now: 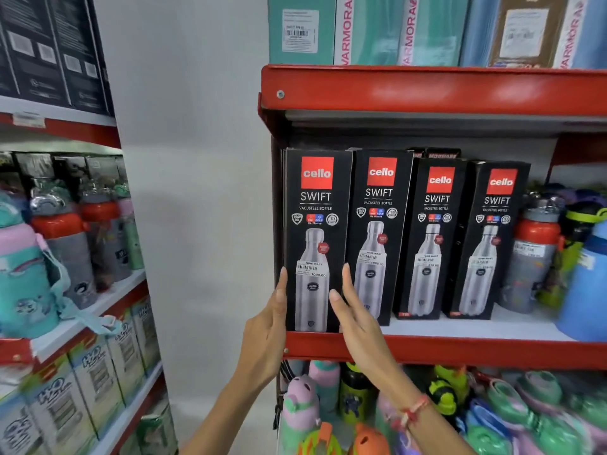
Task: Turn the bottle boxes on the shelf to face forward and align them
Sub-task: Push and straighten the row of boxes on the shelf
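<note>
Four tall black bottle boxes stand upright in a row on the red shelf (460, 351), all with their printed fronts turned outward. Each front carries a red square with the word "cello", the name "SWIFT" below it, a line of small badges, and a picture of a steel bottle with a white price sticker across it.

The first box (313, 241) stands at the shelf's left end, right at the front lip. The second box (377, 234) is just beside it, touching or nearly so. The third box (430, 241) and the fourth box (486, 241) sit a little further back on the shelf and look slightly angled, so the row is not in one line.

The left hand (266, 326) lies flat against the lower left edge of the first box, fingers straight and pointing up. The right hand (354, 316) is open too, fingers extended along the lower right edge of that box, in front of the second one. The two palms appear to press the box between them, though contact on the right side cannot be told for sure. A red thread band (412, 412) circles the right wrist.

Loose coloured bottles (535, 254) stand to the right of the fourth box.
</note>
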Demonstrator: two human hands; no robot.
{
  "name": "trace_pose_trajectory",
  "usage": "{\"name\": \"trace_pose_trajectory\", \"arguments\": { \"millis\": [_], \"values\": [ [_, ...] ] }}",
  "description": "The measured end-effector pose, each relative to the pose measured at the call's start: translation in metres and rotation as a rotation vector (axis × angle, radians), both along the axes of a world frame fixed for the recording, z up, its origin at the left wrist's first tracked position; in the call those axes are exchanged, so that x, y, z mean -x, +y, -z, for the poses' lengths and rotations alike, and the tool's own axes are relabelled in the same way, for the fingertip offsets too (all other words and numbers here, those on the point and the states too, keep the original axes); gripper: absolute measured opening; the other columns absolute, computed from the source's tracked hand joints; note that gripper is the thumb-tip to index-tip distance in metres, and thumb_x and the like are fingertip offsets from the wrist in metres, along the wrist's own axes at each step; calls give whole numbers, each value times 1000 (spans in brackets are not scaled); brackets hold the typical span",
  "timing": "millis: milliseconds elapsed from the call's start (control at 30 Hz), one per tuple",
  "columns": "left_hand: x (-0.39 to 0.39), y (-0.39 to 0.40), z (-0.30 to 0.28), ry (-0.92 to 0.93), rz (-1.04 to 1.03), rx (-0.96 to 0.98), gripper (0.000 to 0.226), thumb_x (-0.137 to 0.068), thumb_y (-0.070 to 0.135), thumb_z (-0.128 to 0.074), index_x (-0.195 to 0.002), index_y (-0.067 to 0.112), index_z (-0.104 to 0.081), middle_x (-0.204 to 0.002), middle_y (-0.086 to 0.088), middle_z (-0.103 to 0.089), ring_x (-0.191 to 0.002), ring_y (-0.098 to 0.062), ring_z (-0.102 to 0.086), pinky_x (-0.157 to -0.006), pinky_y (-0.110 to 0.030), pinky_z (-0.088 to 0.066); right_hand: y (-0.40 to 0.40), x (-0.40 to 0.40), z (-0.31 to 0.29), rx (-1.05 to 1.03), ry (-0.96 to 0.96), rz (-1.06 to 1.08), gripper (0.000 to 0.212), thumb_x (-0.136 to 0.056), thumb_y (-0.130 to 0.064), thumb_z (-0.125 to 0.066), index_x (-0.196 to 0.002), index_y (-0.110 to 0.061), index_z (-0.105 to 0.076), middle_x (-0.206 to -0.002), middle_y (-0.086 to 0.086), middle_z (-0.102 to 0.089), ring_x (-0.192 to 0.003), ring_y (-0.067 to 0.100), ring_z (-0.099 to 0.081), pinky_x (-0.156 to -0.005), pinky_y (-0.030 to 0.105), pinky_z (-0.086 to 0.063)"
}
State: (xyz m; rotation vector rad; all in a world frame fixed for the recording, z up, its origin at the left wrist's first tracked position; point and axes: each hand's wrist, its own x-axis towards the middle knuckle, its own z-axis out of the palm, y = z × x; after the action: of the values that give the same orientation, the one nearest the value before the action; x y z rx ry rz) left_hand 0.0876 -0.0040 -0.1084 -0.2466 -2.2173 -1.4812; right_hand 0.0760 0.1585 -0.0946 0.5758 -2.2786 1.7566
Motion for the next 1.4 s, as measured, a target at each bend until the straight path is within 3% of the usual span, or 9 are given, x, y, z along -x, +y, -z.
{"name": "trace_pose_trajectory", "arguments": {
  "millis": [233,467,700,767,967,1133,1300,1367,1400],
  "values": [
    [-2,41,-6,339,-168,112,33,-98,33,-40,-129,31,-51,-121,13,-53,-109,2,-55,-93,-23,-49,37,8,-5,113,162,364,48,-92,-51,-37,-136,-35,-46,-130,-17,-49,-115,-14,-46,-85,0,-36],
    [15,124,-4,-27,196,92,73,-84,74,-20,-138,46,20,-151,26,19,-141,8,16,-113,-17,2,73,34,2,15,34,269,64,-91,-57,-34,-150,-38,-16,-157,-11,-21,-145,12,-18,-117,39,-21],
    [22,143,-10,-124,-17,-45,84,-82,75,-13,-152,30,-1,-161,0,-16,-146,-20,-21,-117,-40,-19,88,35,-1,-162,-28,176,58,-92,-62,-26,-140,-60,6,-155,-12,-26,-117,13,-55,-79,19,-44],
    [18,141,-7,-115,-51,-14,80,-84,73,-11,-152,31,-7,-160,1,-21,-145,-19,-24,-114,-36,-20,93,29,1,-198,-10,199,56,-92,-64,-26,-139,-63,5,-150,3,-38,-104,19,-62,-78,32,-50],
    [-6,134,-3,-68,-56,-54,71,-87,69,-13,-148,34,-27,-150,11,-40,-133,4,-30,-107,-17,-19,108,8,1,-159,-13,193,50,-94,-60,-30,-137,-66,-5,-137,25,-37,-117,33,-37,-100,47,-34],
    [-19,132,-5,-67,-92,-69,65,-89,66,-14,-143,37,-34,-84,24,-56,-71,37,-42,-74,3,-31,114,-3,6,-175,7,176,48,-95,-59,-30,-134,-70,-5,-135,27,-38,-116,38,-40,-98,53,-35],
    [-18,135,-5,-84,-124,-17,69,-89,66,-17,-145,31,-36,-144,5,-49,-128,-1,-41,-106,-22,-26,125,-1,6,-160,-13,111,47,-95,-58,-32,-136,-67,-12,-136,26,-37,-115,43,-41,-97,50,-37],
    [-18,142,-4,-17,-229,42,62,-94,59,-21,-142,24,-42,-146,4,-47,-135,-14,-41,-109,-28,-29,133,3,9,-121,12,109,46,-94,-58,-34,-139,-62,-21,-144,10,-43,-125,30,-46,-99,25,-20],
    [-19,148,-3,68,-291,69,56,-98,52,-24,-138,22,-46,-140,3,-49,-130,-15,-44,-105,-27,-32,138,5,9,-85,29,131,47,-94,-56,-35,-140,-56,-27,-147,-5,-43,-131,18,-44,-80,9,-32]
  ]
}}
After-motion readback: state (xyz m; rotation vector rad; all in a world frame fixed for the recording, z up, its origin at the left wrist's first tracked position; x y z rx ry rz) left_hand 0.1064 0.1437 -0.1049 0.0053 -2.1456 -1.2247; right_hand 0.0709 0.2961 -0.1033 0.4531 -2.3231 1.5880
